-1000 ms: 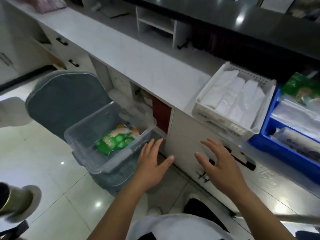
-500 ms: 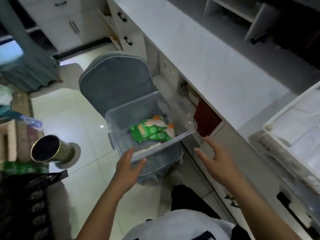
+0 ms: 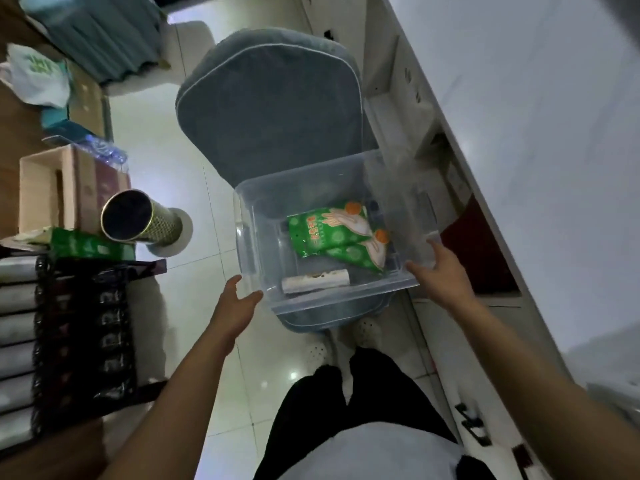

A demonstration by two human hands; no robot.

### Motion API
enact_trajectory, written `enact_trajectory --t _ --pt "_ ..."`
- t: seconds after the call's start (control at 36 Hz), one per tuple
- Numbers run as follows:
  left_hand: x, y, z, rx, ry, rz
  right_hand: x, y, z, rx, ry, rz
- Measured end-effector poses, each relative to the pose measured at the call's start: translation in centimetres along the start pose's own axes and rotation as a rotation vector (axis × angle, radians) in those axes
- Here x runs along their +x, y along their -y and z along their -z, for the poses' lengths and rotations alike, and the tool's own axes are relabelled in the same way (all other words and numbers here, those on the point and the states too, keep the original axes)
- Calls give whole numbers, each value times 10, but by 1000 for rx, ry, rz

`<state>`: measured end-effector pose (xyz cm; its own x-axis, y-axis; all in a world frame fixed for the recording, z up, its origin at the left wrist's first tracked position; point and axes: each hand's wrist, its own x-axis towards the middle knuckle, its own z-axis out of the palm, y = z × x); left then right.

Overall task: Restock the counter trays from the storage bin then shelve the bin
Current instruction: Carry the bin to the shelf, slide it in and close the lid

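Note:
A clear plastic storage bin point(image 3: 254, 237) rests on the seat of a grey padded chair point(image 3: 270, 105). Inside lie green packets printed with white gloves point(image 3: 329, 233) and a white roll point(image 3: 317, 280) by the near wall. My left hand point(image 3: 237, 303) is at the bin's near left corner, fingers spread, fingertips at the wall. My right hand point(image 3: 441, 270) is at the near right corner, fingers extended against the rim. Neither hand is closed around the bin. The counter trays are out of view.
The white counter point(image 3: 540, 133) runs along the right, with an open cupboard holding something red point(image 3: 474, 247) beneath it. On the left stand a metal cylinder bin point(image 3: 138, 220), cardboard boxes point(image 3: 52, 188) and a dark rack of packets point(image 3: 79, 334). My feet are just below the chair.
The view has swung down and left, so the trays left the frame. My left hand slid from the near rim to the left corner. My right hand reached the bin's right corner.

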<state>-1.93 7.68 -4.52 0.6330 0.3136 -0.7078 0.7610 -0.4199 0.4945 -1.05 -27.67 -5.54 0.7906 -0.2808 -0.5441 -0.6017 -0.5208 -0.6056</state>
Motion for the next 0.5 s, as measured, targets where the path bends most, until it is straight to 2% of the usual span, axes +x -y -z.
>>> enact_trajectory --t 0.17,0.25,0.39,0.5 --pt "73 4 0 -147 -76 132 79 -4 -24 -67 -3 -174" --pt "104 3 2 -170 -64 176 113 -4 -32 -54 -5 -288" --pt "141 -8 4 -236 50 211 152 2 -37 77 -104 -381" --pt "152 -20 1 -270 70 215 168 7 -37 233 -161 -402"
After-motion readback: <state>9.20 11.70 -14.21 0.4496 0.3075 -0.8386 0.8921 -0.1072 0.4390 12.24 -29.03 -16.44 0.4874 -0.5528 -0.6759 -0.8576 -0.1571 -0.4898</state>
